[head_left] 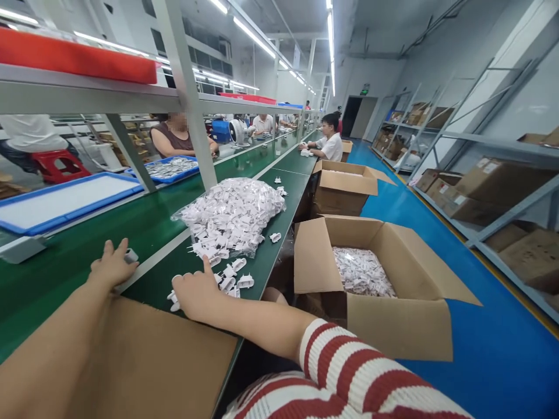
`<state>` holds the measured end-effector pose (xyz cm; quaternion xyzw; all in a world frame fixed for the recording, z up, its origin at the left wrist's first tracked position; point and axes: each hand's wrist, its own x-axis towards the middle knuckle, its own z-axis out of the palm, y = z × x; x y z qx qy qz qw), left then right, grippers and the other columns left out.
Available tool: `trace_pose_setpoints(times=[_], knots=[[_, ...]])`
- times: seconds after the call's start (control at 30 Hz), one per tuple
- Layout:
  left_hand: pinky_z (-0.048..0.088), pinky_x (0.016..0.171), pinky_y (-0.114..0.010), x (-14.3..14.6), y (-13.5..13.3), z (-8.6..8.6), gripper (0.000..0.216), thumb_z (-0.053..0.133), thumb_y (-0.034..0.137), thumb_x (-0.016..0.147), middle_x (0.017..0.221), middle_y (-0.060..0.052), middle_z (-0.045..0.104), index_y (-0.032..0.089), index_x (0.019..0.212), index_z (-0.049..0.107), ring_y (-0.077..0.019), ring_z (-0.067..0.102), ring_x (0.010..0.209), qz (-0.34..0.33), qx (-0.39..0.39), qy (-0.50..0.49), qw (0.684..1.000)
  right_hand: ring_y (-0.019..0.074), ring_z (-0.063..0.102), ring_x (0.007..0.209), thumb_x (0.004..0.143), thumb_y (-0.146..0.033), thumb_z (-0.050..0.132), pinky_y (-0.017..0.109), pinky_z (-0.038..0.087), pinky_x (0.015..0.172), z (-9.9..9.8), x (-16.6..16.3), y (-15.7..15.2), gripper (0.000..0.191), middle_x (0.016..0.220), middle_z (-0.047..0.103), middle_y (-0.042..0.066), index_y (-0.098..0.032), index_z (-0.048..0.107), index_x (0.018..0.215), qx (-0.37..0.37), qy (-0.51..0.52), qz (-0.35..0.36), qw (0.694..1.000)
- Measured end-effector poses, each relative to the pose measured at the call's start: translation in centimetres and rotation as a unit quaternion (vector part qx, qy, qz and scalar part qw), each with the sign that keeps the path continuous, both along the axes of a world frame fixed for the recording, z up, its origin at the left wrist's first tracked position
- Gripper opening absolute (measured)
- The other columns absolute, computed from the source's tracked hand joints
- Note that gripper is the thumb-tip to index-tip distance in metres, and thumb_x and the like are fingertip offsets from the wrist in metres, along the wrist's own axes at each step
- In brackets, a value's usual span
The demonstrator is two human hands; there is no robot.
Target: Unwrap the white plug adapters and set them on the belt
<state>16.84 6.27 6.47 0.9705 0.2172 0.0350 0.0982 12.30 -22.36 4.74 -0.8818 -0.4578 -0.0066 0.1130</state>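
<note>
My left hand (108, 269) is over the green belt at the left, fingers partly spread. A small white plastic part (131, 256) sits between its thumb and index finger, seemingly in a light pinch. My right hand (198, 295) lies low over the near table edge, index finger stretched toward loose white plug parts (227, 283); its other fingers are partly hidden. Another white part (173, 301) shows beside its thumb side. Just beyond, a clear plastic bag (238, 212) spills many white two-pin plug parts. Brown cardboard (152, 355) lies under my forearms.
An open carton (399, 329) of white parts stands right of the table, with another carton (343, 189) behind it. Blue trays (74, 201) lie across the belt. A grey post (186, 87) rises beyond the bag. Co-workers sit farther along the line.
</note>
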Motion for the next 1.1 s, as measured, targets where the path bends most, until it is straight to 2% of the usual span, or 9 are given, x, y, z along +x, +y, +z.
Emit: trace_pose_setpoints(times=[0.17,0.27,0.37,0.47,0.6,0.67,0.77,0.87,1.1], knots=[[0.054,0.096,-0.05,-0.1,0.2,0.7,0.07,0.054,0.046,0.084,0.142,-0.022,0.06,0.014,0.147,0.057,-0.0442,0.055,0.136,0.01,0.003,-0.004,1.0,0.0258,0.071,0.108,0.092,-0.02,0.065,0.06,0.022,0.13,-0.5,0.2,0.0,0.034,0.118,0.072,0.01,-0.014,0.057,0.124,0.052,0.0,0.005,0.999],[0.054,0.086,-0.047,-1.7,-0.1,1.5,0.069,0.052,0.058,0.088,0.137,-0.021,0.064,0.016,0.141,0.061,-0.0448,0.06,0.124,0.022,0.002,-0.008,1.0,0.026,0.069,0.116,0.096,-0.032,0.065,0.045,0.051,0.111,-0.2,-0.3,-1.4,0.048,0.129,0.068,0.012,-0.017,0.055,0.14,0.133,0.057,0.011,0.989],[0.051,0.085,-0.039,-5.3,-2.0,1.5,0.073,0.052,0.071,0.091,0.147,-0.016,0.063,0.019,0.141,0.061,-0.04,0.061,0.124,0.003,-0.015,-0.01,1.0,0.0234,0.07,0.112,0.099,-0.033,0.06,0.034,0.058,0.097,-0.1,-0.6,-3.2,0.036,0.124,0.07,0.009,-0.02,0.066,0.132,0.228,0.171,0.015,0.959],[0.047,0.086,-0.034,-10.7,-5.9,0.8,0.067,0.055,0.072,0.094,0.145,-0.012,0.067,0.019,0.134,0.066,-0.0352,0.063,0.123,-0.012,-0.036,-0.017,0.999,0.0208,0.073,0.102,0.097,-0.022,0.057,0.032,0.059,0.094,-0.7,-0.6,-4.3,0.025,0.105,0.075,0.005,-0.021,0.075,0.114,0.304,0.315,-0.013,0.899],[0.044,0.081,-0.033,-17.6,-11.5,-1.0,0.054,0.059,0.068,0.095,0.124,-0.007,0.075,0.023,0.123,0.073,-0.0288,0.068,0.105,-0.053,-0.1,-0.041,0.993,0.0141,0.073,0.081,0.092,-0.023,0.061,0.03,0.061,0.084,-1.3,-1.3,-4.4,0.032,0.103,0.078,0.002,-0.02,0.072,0.122,0.411,0.525,-0.052,0.743],[0.044,0.078,-0.035,-20.1,-13.4,-2.2,0.054,0.06,0.07,0.095,0.117,-0.008,0.076,0.024,0.118,0.075,-0.0291,0.068,0.098,-0.066,-0.126,-0.06,0.988,0.0134,0.072,0.082,0.084,-0.03,0.073,0.029,0.061,0.084,-1.1,-2.1,-4.1,0.035,0.106,0.078,0.004,-0.019,0.073,0.118,0.428,0.564,-0.051,0.704],[0.048,0.087,-0.04,-22.5,-14.9,-3.8,0.06,0.064,0.076,0.089,0.116,-0.011,0.077,0.024,0.116,0.076,-0.0323,0.066,0.104,-0.077,-0.152,-0.1,0.98,0.0164,0.073,0.091,0.072,-0.035,0.086,0.029,0.061,0.085,-0.9,-3.4,-3.9,0.043,0.104,0.078,0.006,-0.018,0.075,0.11,0.414,0.555,-0.051,0.719],[0.05,0.097,-0.042,-23.4,-15.5,-4.6,0.065,0.069,0.078,0.084,0.127,-0.01,0.074,0.026,0.123,0.075,-0.0324,0.063,0.114,-0.097,-0.205,-0.163,0.96,0.0177,0.074,0.091,0.076,-0.039,0.084,0.031,0.061,0.085,-1.1,-4.3,-4.0,0.041,0.103,0.078,0.007,-0.018,0.075,0.111,0.394,0.508,-0.029,0.765],[0.038,0.057,-0.03,-23.3,-16.1,-5.6,0.061,0.068,0.068,0.089,0.071,-0.001,0.057,0.023,0.129,0.074,-0.0175,0.049,0.063,-0.042,-0.368,-0.174,0.913,0.0188,0.075,0.096,0.084,-0.035,0.079,0.032,0.063,0.084,-1.5,-5.0,-4.4,0.026,0.113,0.073,0.007,-0.021,0.072,0.105,0.412,0.405,0.06,0.814]])
